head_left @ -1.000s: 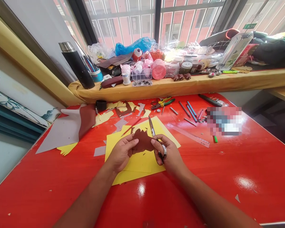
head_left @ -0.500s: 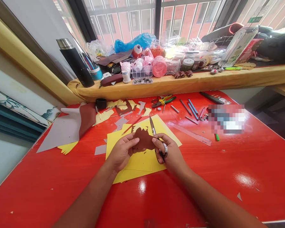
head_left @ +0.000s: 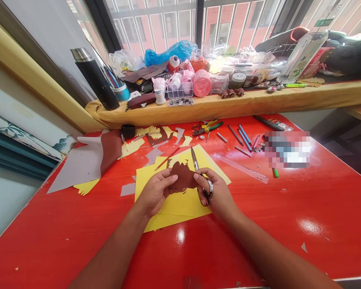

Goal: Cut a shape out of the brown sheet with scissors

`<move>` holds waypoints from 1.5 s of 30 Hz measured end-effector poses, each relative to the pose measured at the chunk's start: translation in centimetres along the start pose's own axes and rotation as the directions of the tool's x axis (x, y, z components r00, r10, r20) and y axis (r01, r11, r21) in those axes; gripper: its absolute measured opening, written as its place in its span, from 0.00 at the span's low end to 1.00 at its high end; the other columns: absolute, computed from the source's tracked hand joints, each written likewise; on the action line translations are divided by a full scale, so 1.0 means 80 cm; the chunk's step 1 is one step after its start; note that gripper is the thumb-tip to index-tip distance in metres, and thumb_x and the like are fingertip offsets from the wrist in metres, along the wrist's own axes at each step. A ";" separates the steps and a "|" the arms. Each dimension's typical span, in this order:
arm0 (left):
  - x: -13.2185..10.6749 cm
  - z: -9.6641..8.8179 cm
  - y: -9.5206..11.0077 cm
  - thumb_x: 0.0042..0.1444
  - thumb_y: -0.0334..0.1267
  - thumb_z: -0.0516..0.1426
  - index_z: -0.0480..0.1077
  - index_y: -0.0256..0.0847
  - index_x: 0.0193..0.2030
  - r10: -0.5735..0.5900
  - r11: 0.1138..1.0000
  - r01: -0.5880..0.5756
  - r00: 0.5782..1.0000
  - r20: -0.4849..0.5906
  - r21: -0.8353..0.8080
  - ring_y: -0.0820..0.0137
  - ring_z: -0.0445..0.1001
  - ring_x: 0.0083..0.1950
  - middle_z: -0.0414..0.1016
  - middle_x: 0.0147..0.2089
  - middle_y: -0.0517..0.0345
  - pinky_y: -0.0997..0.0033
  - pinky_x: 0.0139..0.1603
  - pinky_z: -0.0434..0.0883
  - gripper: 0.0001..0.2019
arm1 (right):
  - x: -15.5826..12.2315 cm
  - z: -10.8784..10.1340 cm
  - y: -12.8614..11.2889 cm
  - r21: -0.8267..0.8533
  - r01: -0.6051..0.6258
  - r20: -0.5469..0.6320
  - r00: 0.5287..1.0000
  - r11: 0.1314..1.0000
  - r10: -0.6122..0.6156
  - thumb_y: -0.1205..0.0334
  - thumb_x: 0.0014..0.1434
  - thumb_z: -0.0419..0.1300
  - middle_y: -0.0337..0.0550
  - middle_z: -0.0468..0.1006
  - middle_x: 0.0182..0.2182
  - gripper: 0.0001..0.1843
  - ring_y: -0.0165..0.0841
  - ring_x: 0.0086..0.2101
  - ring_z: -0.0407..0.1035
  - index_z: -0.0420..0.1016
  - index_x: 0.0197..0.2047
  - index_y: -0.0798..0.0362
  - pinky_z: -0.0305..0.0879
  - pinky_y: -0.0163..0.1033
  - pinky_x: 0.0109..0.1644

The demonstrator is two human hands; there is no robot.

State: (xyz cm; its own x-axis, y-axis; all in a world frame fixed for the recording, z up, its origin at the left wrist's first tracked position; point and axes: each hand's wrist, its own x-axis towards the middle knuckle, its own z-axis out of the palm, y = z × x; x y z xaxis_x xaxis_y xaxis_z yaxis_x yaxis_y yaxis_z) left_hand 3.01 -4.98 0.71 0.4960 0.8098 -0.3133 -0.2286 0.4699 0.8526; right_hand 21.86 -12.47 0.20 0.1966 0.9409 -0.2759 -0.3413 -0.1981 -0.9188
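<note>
Between my two hands is a dark brown cut-out piece (head_left: 183,176), sheet material with a notched upper edge. My left hand (head_left: 158,190) is closed on its left side, thumb on top. My right hand (head_left: 215,188) pinches its right edge and also carries a pair of scissors (head_left: 195,158), fingers through the handles and blades pointing away from me. Below the hands lie yellow sheets (head_left: 180,208), partly covered by the hands and the brown piece. A pale yellow cut-out with a toothed edge (head_left: 177,161) shows just beyond the brown piece.
On the red table (head_left: 78,233) are a grey-and-brown sheet (head_left: 78,164), paper scraps (head_left: 132,147), pliers (head_left: 207,127), several pens (head_left: 243,138) and a clear ruler (head_left: 243,168). A black flask (head_left: 98,82) and craft supplies crowd the windowsill (head_left: 156,110).
Almost nothing differs. Both hands hold the same brown piece and the scissors as before, with only a very slight shift of the whole view.
</note>
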 end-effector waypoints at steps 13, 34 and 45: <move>-0.002 0.002 0.002 0.51 0.48 0.78 0.89 0.39 0.52 -0.016 0.998 0.013 0.999 0.047 0.062 0.58 0.84 0.50 0.88 0.58 0.41 0.57 0.53 0.85 0.23 | 0.005 -0.001 0.001 0.023 -0.002 -0.011 1.000 1.000 0.003 0.42 0.55 0.77 0.24 0.68 0.18 0.24 0.25 0.13 0.59 0.75 0.43 0.48 0.48 0.31 0.19; -0.003 0.000 0.003 0.53 0.46 0.78 0.88 0.36 0.48 -0.048 0.998 0.044 0.996 0.072 0.055 0.59 0.84 0.47 0.89 0.51 0.40 0.55 0.52 0.85 0.20 | 0.006 -0.002 0.002 0.041 -0.006 -0.004 1.000 0.999 0.006 0.39 0.55 0.78 0.26 0.70 0.18 0.26 0.25 0.12 0.60 0.75 0.42 0.47 0.45 0.32 0.19; -0.003 0.001 0.003 0.54 0.46 0.77 0.87 0.37 0.48 -0.037 0.997 0.033 0.997 0.062 0.064 0.58 0.84 0.47 0.89 0.51 0.40 0.56 0.52 0.84 0.20 | 0.005 -0.003 0.002 0.017 -0.006 -0.006 1.000 1.000 0.006 0.39 0.56 0.78 0.26 0.70 0.19 0.25 0.26 0.13 0.60 0.75 0.42 0.47 0.46 0.33 0.19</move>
State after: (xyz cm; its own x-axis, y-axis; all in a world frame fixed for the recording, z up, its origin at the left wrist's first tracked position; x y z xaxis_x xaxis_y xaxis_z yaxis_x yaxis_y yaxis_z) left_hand 2.90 -5.11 1.01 0.5551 0.7684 -0.3185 -0.1581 0.4734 0.8665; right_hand 22.10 -12.18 -0.09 0.2003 0.9379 -0.2832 -0.3581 -0.1990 -0.9122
